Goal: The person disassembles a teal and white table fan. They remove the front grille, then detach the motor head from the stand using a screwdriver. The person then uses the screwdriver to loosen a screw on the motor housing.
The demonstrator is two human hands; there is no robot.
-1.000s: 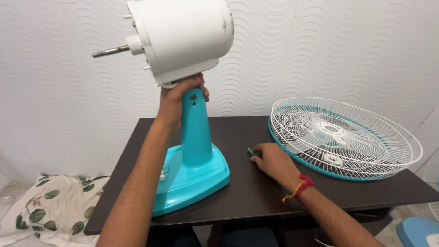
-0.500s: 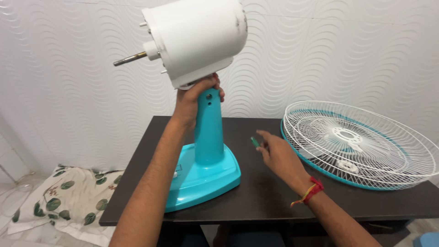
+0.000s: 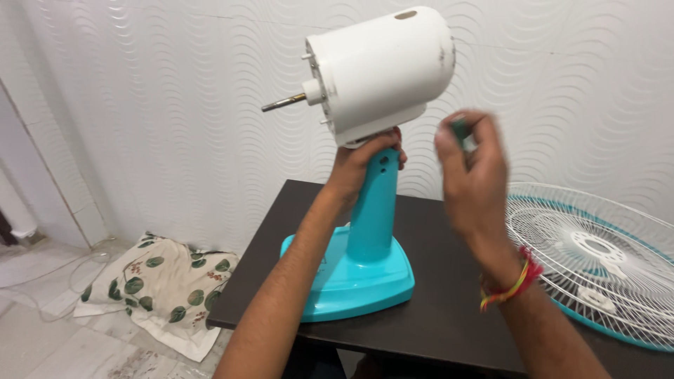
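A table fan without blades stands on a dark table (image 3: 449, 309). It has a turquoise stand (image 3: 365, 260) and a white motor housing (image 3: 382, 67) with a bare metal shaft (image 3: 284, 103) pointing left. My left hand (image 3: 358, 161) grips the top of the turquoise neck just under the housing. My right hand (image 3: 474, 172) is raised beside the housing, blurred, pinching a small green part (image 3: 460, 128) between its fingertips. A red and yellow thread is tied round that wrist.
A white wire fan guard (image 3: 597, 253) with a turquoise rim lies flat on the table's right side. A leaf-patterned pillow (image 3: 158, 288) lies on the tiled floor at the left. A wavy-textured white wall stands close behind the table.
My right hand picked the small green part off the table and lifted it up beside the motor housing. My view has shifted left, so the fan sits further right in frame.
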